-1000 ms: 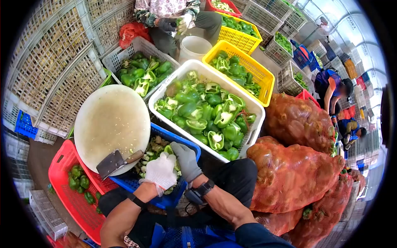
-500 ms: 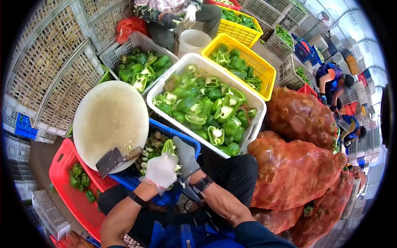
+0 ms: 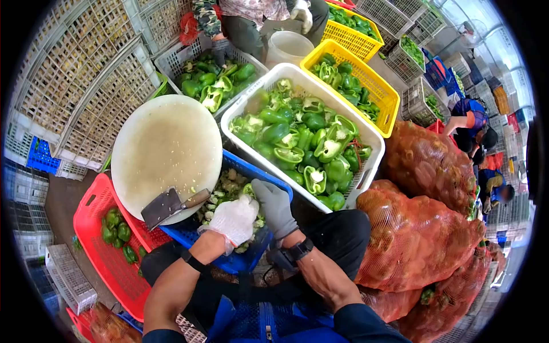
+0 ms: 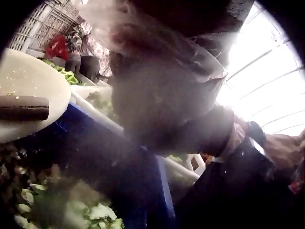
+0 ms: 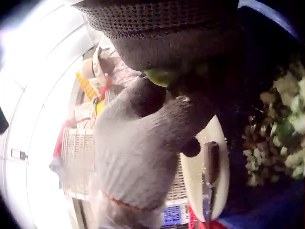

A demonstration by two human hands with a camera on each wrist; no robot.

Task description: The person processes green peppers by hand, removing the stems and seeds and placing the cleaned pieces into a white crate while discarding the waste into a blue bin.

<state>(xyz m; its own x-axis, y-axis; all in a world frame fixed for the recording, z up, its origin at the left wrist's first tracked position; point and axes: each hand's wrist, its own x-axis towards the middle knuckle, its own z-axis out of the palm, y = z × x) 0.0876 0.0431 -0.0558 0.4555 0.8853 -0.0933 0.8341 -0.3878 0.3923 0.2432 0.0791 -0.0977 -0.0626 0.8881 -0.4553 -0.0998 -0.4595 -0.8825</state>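
Tall stacks of off-white slatted plastic crates (image 3: 74,97) rise at the left of the head view, the biggest things there. Bulging sacks of red-orange mesh (image 3: 417,240) lie heaped at the right. Across from the wearer sits a person in a patterned top (image 3: 257,10), one dark-gloved hand down in a grey plastic crate of green peppers (image 3: 243,98).

A deep white rectangular plastic crate (image 3: 376,160) stands in the middle, filled with cut green bell peppers (image 3: 311,143). At the lower left is a red perforated plastic crate (image 3: 123,286) with a few whole green peppers (image 3: 117,231) inside. A thick, round, off-white chopping board (image 3: 166,143) sits between the red crate and a blue plastic crate (image 3: 243,264), overlapping both. Beyond the white crate come a yellow perforated crate (image 3: 390,108) of peppers and a white plastic bucket (image 3: 289,48).

The left hand in a white knit glove (image 3: 234,220) and the right hand in a grey glove (image 3: 275,208) are close together above the blue crate. The right grip is curled round a pale-green pepper piece (image 5: 159,76), which shows between the two gloves; the left fingertips are hidden, so I cannot tell whether that grip grasps anything. A dark-bladed cleaver (image 3: 161,210) lies on the board's near edge, its brown handle towards the hands. Smallest are the pale-green pepper trimmings (image 3: 243,247) in the blue crate.
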